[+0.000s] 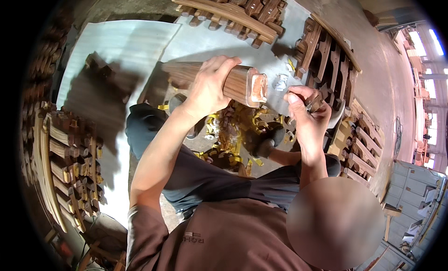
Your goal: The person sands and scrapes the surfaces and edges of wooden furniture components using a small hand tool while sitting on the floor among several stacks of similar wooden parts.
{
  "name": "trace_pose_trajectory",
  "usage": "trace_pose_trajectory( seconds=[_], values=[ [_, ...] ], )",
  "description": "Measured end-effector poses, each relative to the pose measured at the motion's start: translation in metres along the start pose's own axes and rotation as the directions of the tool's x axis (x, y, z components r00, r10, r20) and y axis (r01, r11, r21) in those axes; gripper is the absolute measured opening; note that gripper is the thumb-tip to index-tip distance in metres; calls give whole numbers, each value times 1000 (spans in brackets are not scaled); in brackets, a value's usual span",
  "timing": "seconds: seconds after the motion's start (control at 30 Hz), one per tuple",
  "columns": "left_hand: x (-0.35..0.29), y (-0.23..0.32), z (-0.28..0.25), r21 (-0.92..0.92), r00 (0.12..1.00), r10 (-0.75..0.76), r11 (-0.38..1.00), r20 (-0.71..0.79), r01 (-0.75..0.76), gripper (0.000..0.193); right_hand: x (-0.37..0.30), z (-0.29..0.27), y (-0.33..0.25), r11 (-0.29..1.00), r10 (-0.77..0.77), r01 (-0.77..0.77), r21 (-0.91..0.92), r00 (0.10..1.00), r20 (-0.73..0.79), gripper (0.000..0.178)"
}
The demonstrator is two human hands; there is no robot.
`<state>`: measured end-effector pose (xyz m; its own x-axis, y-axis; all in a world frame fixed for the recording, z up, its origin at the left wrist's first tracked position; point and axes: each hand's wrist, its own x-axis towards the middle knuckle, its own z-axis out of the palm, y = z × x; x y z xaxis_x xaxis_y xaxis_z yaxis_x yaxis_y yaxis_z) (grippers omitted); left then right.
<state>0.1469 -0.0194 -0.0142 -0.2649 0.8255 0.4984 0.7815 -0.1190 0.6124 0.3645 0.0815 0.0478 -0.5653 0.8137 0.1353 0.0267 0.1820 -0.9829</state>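
My left hand is wrapped over a long brown wooden piece, gripping it from above. The piece lies roughly level, one end pointing right; its far-left part is blurred. A pale rim and a patchy orange-and-white surface show on the right end. To the right of that end, apart from it, my right hand is closed, thumb against fingers. Something small and dark sits in its fingers; I cannot make out its kind. Between the hands and slightly beyond them, a crumpled whitish scrap rests on a pale board.
Stacked shaped wooden parts stand at the far side, with more wooden parts at the right and a pile at the left. Yellow scraps litter the floor between my legs. A white sheet covers the left.
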Motion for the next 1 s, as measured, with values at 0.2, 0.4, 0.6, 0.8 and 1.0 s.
trace_pose_trajectory(
  seconds=[0.2, 0.4, 0.6, 0.8, 1.0],
  values=[
    [4, 2, -4, -383, 983, -52, 916, 174, 116, 71, 22, 14, -15, 785, -486, 537, -309, 843, 231, 29],
    [-1, 8, -9, -512, 890, -152, 771, 429, 379, 76, 35, 27, -19, 687, -592, 697, -203, 700, 400, 39],
    [-3, 5, -9, -555, 866, -44, 751, 499, 358, 77, 35, 20, -23, 582, -612, 780, -230, 606, 508, 33],
    [0, 1, 2, -623, 877, 75, 732, 475, 275, 70, 27, 13, -25, 504, -572, 802, -321, 588, 571, 40],
    [5, -5, 14, -683, 907, 82, 686, 413, 249, 58, 23, 7, -23, 589, -544, 705, -395, 707, 452, 35]
  ],
)
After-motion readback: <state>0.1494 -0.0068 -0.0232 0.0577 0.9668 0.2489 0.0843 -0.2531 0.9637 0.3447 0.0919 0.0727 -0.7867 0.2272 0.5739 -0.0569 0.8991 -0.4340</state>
